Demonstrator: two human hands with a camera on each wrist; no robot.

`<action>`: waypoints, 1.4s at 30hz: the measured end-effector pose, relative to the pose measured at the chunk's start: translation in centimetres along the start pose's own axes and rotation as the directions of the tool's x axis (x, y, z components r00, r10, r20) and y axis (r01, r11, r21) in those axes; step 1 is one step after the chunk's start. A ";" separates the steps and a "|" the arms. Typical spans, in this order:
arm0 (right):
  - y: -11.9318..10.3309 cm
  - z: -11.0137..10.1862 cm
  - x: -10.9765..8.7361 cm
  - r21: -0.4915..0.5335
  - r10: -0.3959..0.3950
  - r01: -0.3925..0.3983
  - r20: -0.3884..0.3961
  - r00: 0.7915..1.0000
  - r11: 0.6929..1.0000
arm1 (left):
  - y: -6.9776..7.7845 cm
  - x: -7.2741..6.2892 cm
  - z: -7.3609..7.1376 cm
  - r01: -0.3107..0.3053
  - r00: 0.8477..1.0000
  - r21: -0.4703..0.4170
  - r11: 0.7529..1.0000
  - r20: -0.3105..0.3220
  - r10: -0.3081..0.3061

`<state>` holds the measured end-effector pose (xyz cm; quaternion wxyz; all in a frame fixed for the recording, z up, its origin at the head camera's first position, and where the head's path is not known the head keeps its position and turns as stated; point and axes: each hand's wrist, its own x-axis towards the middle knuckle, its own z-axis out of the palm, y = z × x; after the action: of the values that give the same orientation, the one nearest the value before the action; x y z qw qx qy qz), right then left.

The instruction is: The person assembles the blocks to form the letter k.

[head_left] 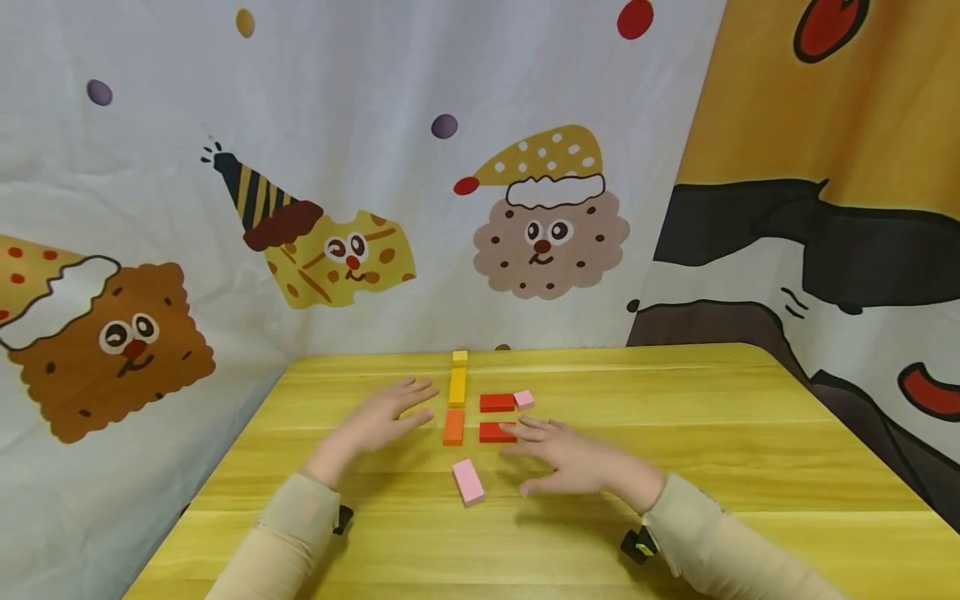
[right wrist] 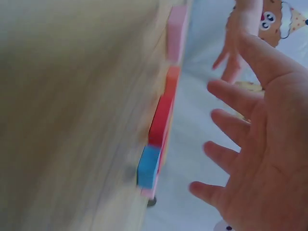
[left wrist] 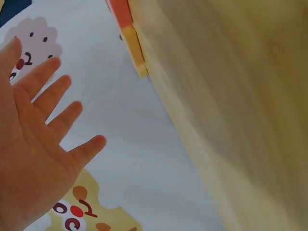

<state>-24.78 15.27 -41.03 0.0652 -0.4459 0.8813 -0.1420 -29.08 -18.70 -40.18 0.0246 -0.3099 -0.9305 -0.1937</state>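
Between the left hand (head_left: 378, 422) and right hand (head_left: 573, 458), both empty with fingers apart, lies the larger pink block (head_left: 468, 482); a low sweep could skew it.

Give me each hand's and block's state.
Left hand: fingers spread, empty
Right hand: fingers spread, empty
Large pink block: lying flat, apart
Orange block: lying flat
Long yellow block: lying flat
Small yellow block: resting, ungripped
Far red block: lying flat
Near red block: flat, partly hidden
Small pink block: resting, ungripped
Blue block: resting, ungripped
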 end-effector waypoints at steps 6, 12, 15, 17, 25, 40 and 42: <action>-0.9 1.1 1.2 0.050 -0.109 0.107 0.034 0.993 0.993 | 0.5 0.4 1.4 0.004 0.999 -0.104 0.995 0.037 -0.001; -1.6 1.5 1.9 0.047 -0.172 0.169 0.062 0.983 0.984 | 0.8 0.6 1.8 0.023 0.996 -0.192 0.981 0.092 -0.005; -1.9 1.6 2.1 0.048 -0.192 0.189 0.071 0.979 0.981 | 1.0 0.6 1.9 0.033 0.990 -0.207 0.978 0.138 -0.004; -2.0 1.6 2.2 0.050 -0.194 0.190 0.082 0.978 0.981 | 1.2 0.7 2.0 0.039 0.986 -0.211 0.977 0.167 -0.003; -2.2 2.0 2.3 0.066 -0.187 0.181 0.097 0.978 0.981 | 2.0 0.6 2.2 0.056 0.971 -0.155 0.986 0.239 -0.018; -2.4 2.2 2.2 0.082 -0.187 0.179 0.101 0.977 0.980 | 3.2 0.7 2.3 0.099 0.944 -0.084 0.992 0.322 -0.067; -2.4 2.3 2.3 0.081 -0.182 0.174 0.103 0.978 0.981 | 3.2 0.7 2.3 0.109 0.942 -0.067 0.992 0.327 -0.081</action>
<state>-23.73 11.64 -42.44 0.1166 -0.5276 0.8272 -0.1541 -27.64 -15.09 -41.03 -0.1508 -0.2929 -0.9268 -0.1801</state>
